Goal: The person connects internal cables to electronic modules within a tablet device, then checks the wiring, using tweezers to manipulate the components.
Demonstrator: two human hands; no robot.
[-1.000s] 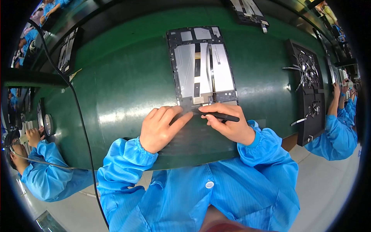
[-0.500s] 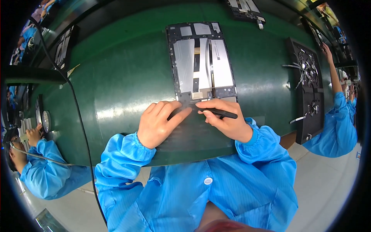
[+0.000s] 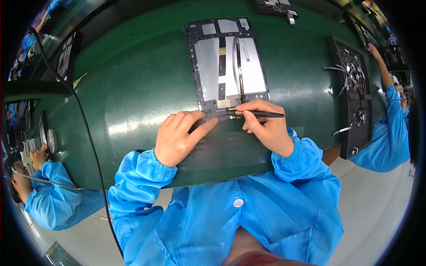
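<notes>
Black stylus [image 3: 259,114] in right hand [image 3: 266,128], lying crosswise, tip leftward.

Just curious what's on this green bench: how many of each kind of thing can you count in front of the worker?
Opened tablet: 1
Black pen-like tool: 1
Black fixture board: 1
Black cable: 1
Total: 4

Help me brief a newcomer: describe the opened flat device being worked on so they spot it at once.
On the green work surface, look just beyond the person's two hands. The opened flat device lies there, a dark frame with silvery panels inside. Unlike the black tray to its right, the right hand holds a black pen-like tool at its near edge.
</notes>
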